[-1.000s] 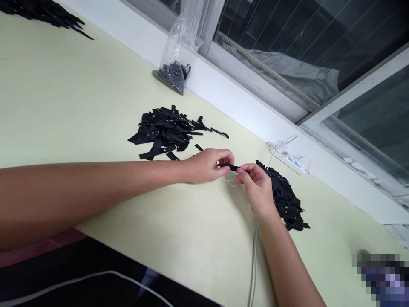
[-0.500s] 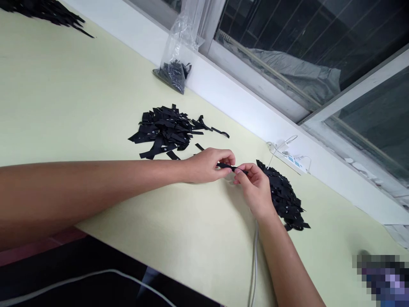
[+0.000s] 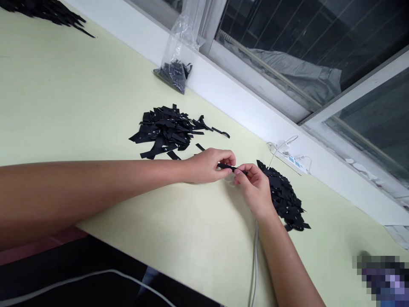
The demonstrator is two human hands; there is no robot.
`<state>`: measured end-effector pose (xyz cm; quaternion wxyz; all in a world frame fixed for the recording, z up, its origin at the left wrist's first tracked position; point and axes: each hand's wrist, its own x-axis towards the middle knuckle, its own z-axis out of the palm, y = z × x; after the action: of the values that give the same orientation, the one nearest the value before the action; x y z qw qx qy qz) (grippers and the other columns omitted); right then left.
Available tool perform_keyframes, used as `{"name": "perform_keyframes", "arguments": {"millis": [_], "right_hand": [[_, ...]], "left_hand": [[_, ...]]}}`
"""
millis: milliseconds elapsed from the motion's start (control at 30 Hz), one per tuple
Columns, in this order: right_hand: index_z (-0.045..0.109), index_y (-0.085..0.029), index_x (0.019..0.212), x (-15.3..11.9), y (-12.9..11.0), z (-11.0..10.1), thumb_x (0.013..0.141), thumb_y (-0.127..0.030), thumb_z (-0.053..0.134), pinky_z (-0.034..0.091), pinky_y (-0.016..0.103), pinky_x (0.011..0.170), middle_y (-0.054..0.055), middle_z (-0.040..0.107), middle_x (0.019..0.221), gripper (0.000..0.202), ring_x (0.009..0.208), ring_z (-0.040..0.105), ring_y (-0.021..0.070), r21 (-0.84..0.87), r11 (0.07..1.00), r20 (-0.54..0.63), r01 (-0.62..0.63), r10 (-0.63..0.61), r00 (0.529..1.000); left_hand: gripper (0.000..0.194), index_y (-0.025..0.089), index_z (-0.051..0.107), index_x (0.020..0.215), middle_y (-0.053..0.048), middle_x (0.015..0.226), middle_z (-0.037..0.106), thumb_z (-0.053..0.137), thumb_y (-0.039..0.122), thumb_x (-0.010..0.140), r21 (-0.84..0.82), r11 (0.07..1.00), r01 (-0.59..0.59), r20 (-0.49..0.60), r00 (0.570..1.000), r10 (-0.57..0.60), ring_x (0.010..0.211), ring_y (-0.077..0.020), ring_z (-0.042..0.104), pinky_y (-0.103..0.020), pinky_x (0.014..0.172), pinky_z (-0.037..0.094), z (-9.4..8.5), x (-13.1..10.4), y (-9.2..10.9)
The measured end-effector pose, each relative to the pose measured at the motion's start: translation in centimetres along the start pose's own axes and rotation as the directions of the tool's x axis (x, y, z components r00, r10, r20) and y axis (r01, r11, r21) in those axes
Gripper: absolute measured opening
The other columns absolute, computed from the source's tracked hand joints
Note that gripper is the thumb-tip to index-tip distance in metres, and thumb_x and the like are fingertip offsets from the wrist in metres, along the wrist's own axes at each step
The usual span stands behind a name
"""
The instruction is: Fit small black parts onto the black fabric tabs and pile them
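Observation:
Between my two hands, a narrow black fabric strip [image 3: 225,166] is pinched above the table. My left hand [image 3: 211,165] grips its left end between thumb and fingers. On the other end, my right hand [image 3: 254,184] closes with thumb and fingertips, close against the left. The fingers cover part of the strip. Beyond my left wrist lies a loose pile of black strips [image 3: 168,128], some with small white marks. A second pile of black strips [image 3: 286,196] spreads just right of my right hand, partly behind it.
A clear plastic bag [image 3: 179,47] holding black pieces stands against the white ledge. Another black heap [image 3: 41,12] lies at the far left. A power strip [image 3: 292,160] with plugged cables sits by the ledge. A pale cable [image 3: 254,264] crosses the table [image 3: 191,230] beneath my right forearm.

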<state>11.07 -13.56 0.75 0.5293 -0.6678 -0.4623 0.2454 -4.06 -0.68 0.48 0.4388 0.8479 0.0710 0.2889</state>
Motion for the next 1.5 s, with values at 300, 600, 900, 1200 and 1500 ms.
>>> {"name": "perform_keyframes", "arguments": {"millis": [300,600,900,1200,1500], "right_hand": [[0.064,-0.020,0.091,-0.04,0.02,0.03,0.081,-0.041,0.074,0.048,0.028,0.064,0.000,0.064,0.079,0.025,0.065,0.057,0.0122,0.006,1.000,0.006,0.000,0.000,1.000],[0.063,-0.020,0.089,-0.14,-0.14,0.10,0.081,-0.040,0.073,0.047,0.028,0.064,0.000,0.063,0.076,0.024,0.064,0.056,0.0127,-0.001,1.000,0.014,-0.013,0.013,1.000],[0.062,-0.020,0.089,-0.12,-0.25,0.19,0.081,-0.041,0.074,0.048,0.029,0.066,0.001,0.063,0.076,0.025,0.065,0.056,0.0131,0.019,1.000,0.033,0.003,-0.004,0.999],[0.061,-0.021,0.090,0.01,0.21,-0.07,0.081,-0.043,0.074,0.045,0.028,0.061,-0.001,0.060,0.076,0.027,0.064,0.055,0.0135,-0.032,0.999,-0.033,0.018,-0.019,0.999],[0.061,-0.021,0.092,-0.04,0.40,0.01,0.083,-0.040,0.074,0.045,0.028,0.063,0.000,0.061,0.081,0.024,0.066,0.056,0.0132,0.007,0.999,0.018,0.037,-0.037,0.999]], "left_hand": [[0.012,0.019,0.062,0.097,-0.002,0.091,0.069,0.059,0.022,0.086,-0.026,1.000,0.010,0.021,1.000,-0.010,0.082,-0.0138,0.061,-0.027,0.070,0.047,0.11,-0.05,-0.25],[0.012,0.019,0.063,0.096,-0.003,0.092,0.069,0.059,0.019,0.084,0.010,1.000,0.015,-0.011,1.000,-0.015,0.081,-0.0141,0.062,-0.028,0.070,0.047,0.13,0.06,-0.31],[0.013,0.018,0.066,0.094,-0.003,0.088,0.070,0.060,0.022,0.083,-0.002,1.000,-0.001,0.013,1.000,0.001,0.080,-0.0146,0.061,-0.027,0.069,0.046,0.11,0.02,-0.19],[0.014,0.018,0.066,0.094,-0.003,0.088,0.070,0.057,0.021,0.084,0.025,1.000,0.017,-0.002,1.000,-0.017,0.078,-0.0143,0.059,-0.027,0.067,0.044,0.19,0.05,-0.45],[0.015,0.018,0.069,0.094,-0.002,0.087,0.071,0.058,0.023,0.085,-0.013,0.999,0.045,0.004,0.999,-0.045,0.078,-0.0138,0.060,-0.027,0.069,0.045,0.14,0.04,-0.36]]}}
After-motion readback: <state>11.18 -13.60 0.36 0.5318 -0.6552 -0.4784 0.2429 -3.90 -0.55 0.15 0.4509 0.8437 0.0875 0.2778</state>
